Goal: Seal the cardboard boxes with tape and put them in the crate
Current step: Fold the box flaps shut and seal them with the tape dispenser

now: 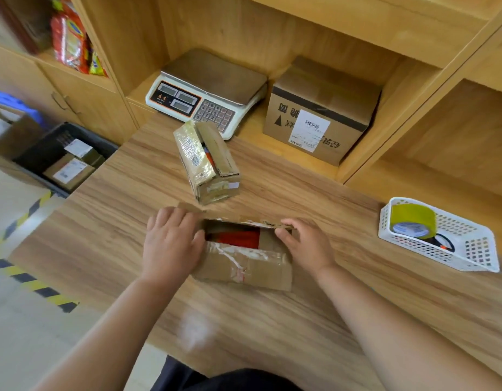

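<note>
Presently the cardboard box (244,268) sits open on the worktop (272,320), left grip (170,244) spread flat on its left flap (189,206), right grip (306,241) pinching the torn far flap (258,222), which could rip or spring open once a hand leaves for the tape roll (413,221).

Snack packets (70,43) blurred; crate (83,131) corner hidden behind table (125,221).
</note>
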